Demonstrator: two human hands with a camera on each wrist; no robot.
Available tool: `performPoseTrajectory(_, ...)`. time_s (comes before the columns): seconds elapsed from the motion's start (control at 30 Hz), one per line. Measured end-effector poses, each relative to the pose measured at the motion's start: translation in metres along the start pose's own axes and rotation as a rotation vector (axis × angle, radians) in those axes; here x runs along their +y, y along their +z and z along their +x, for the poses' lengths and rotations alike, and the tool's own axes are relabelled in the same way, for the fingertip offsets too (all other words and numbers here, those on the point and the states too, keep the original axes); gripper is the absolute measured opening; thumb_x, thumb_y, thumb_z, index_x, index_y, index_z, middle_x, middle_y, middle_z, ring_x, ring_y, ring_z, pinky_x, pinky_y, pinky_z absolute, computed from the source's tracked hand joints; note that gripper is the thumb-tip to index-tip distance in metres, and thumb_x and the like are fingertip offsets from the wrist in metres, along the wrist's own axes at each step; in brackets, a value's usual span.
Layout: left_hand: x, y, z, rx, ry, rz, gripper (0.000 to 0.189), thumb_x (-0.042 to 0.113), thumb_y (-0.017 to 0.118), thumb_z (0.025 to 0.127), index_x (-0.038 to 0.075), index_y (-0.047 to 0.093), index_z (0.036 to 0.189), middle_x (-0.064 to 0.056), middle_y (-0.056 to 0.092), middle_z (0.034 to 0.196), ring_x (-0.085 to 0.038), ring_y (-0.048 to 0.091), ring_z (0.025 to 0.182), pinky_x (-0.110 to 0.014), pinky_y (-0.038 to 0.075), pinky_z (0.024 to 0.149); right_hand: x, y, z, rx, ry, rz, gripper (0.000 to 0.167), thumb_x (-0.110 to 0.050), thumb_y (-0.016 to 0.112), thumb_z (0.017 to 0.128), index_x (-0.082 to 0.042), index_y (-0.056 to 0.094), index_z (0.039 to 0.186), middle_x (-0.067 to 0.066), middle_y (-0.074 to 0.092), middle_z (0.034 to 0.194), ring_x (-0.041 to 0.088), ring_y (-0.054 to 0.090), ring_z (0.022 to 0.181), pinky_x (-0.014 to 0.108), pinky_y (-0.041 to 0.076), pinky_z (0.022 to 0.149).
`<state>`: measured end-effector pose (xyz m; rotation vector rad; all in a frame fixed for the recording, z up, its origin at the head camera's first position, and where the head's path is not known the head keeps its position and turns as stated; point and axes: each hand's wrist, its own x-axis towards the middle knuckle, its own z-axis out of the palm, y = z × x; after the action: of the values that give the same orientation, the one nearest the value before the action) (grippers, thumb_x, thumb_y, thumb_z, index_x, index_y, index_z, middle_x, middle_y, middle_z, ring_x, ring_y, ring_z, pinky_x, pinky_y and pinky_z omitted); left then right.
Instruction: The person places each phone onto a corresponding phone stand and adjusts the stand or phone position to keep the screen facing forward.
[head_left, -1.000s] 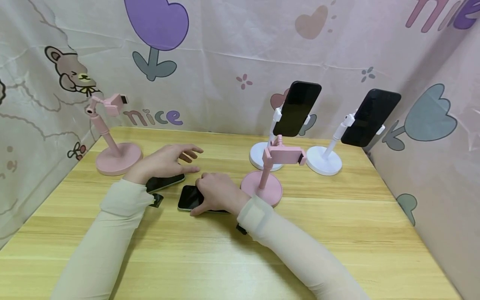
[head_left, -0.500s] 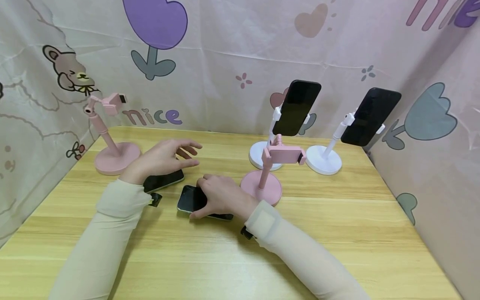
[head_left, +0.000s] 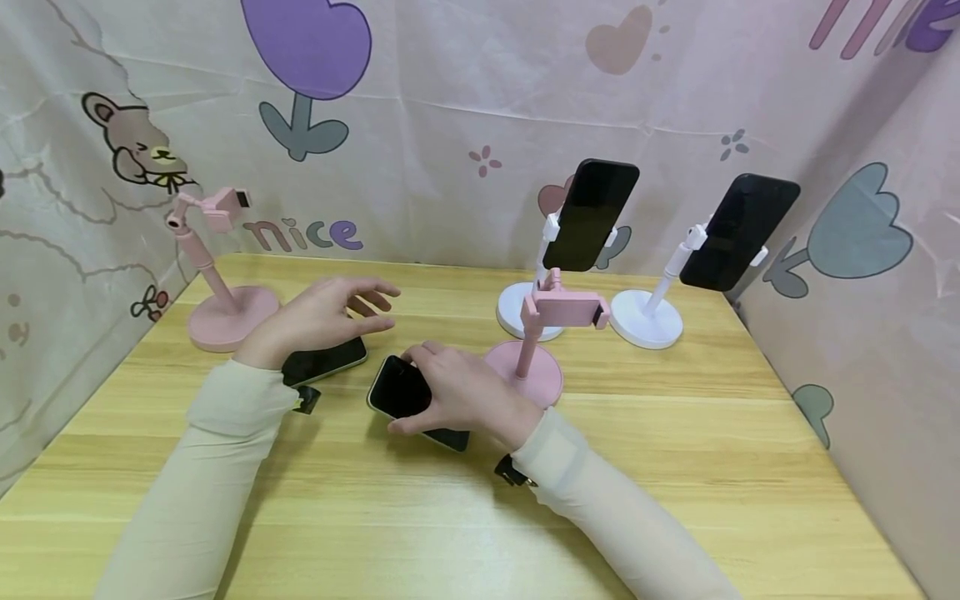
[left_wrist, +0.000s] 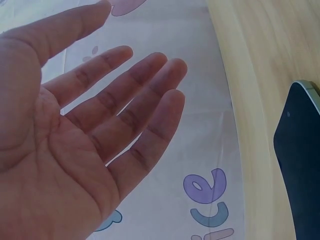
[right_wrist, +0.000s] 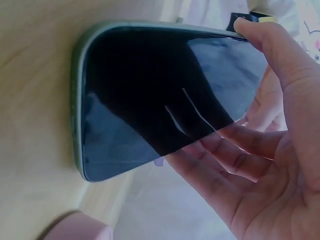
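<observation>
My right hand grips a dark-screened phone by its long edges, thumb on the near side and fingers on the far side. In the right wrist view the phone shows a pale green frame and a glossy screen, tilted over the wood. My left hand hovers with relaxed fingers, holding nothing; its palm and spread fingers show in the left wrist view. Below it a second phone lies screen up on the table, partly hidden by the left wrist.
Just right of my right hand stands a pink phone stand with a bare clamp. Another pink stand is at the far left. Behind, two white stands hold black phones. A printed cloth backs the wooden table.
My right hand has lifted and turned the phone, its left end now raised, and the wrist has shifted right. The left hand has drifted slightly up and left.
</observation>
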<state>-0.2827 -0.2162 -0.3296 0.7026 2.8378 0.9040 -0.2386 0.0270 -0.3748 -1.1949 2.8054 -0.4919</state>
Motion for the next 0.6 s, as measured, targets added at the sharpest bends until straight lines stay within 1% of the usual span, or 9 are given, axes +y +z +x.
performPoseTrajectory(0.13, 0.000, 0.000, 0.000, 0.004, 0.006, 0.000, 0.044, 0.025, 0.075, 0.103, 0.010, 0.066, 0.143, -0.014, 0.078, 0.127, -0.035, 0.076, 0.116, -0.058, 0.060, 0.104, 0.001, -0.006, -0.005, 0.020, -0.010, 0.045, 0.086, -0.062, 0.087, 0.082, -0.010, 0.057, 0.144, 0.002, 0.070, 0.131, 0.013, 0.069, 0.101, 0.030, 0.061, 0.091)
performPoseTrajectory(0.23, 0.001, 0.001, 0.000, 0.004, 0.009, 0.000, 0.044, 0.024, 0.076, 0.102, 0.010, 0.066, 0.142, -0.014, 0.078, 0.126, -0.035, 0.077, 0.116, -0.056, 0.061, 0.102, 0.002, -0.011, -0.010, 0.044, -0.027, 0.081, 0.084, -0.059, 0.088, 0.082, -0.010, 0.056, 0.142, 0.000, 0.070, 0.124, 0.012, 0.068, 0.099, 0.028, 0.060, 0.088)
performPoseTrajectory(0.3, 0.001, 0.001, 0.000, 0.002, 0.010, 0.000, 0.043, 0.024, 0.075, 0.103, 0.010, 0.066, 0.142, -0.015, 0.078, 0.126, -0.035, 0.077, 0.116, -0.055, 0.062, 0.101, 0.002, -0.014, -0.013, 0.067, -0.044, 0.106, 0.080, -0.057, 0.089, 0.082, -0.011, 0.057, 0.139, -0.001, 0.070, 0.118, 0.013, 0.067, 0.096, 0.026, 0.059, 0.084)
performPoseTrajectory(0.4, 0.001, 0.001, 0.000, -0.001, 0.010, -0.004, 0.043, 0.024, 0.075, 0.103, 0.010, 0.066, 0.143, -0.015, 0.078, 0.127, -0.035, 0.077, 0.116, -0.056, 0.062, 0.101, 0.003, -0.020, -0.017, 0.097, -0.074, 0.153, 0.076, -0.053, 0.090, 0.082, -0.010, 0.057, 0.136, -0.002, 0.068, 0.112, 0.013, 0.067, 0.095, 0.023, 0.057, 0.083)
performPoseTrajectory(0.6, 0.000, 0.002, 0.000, -0.003, 0.007, -0.008, 0.044, 0.026, 0.075, 0.103, 0.011, 0.066, 0.143, -0.013, 0.078, 0.127, -0.034, 0.076, 0.117, -0.055, 0.061, 0.102, -0.002, -0.033, -0.027, 0.126, -0.141, 0.233, 0.074, -0.049, 0.093, 0.080, -0.010, 0.058, 0.132, 0.002, 0.067, 0.108, 0.016, 0.067, 0.095, 0.021, 0.056, 0.082)
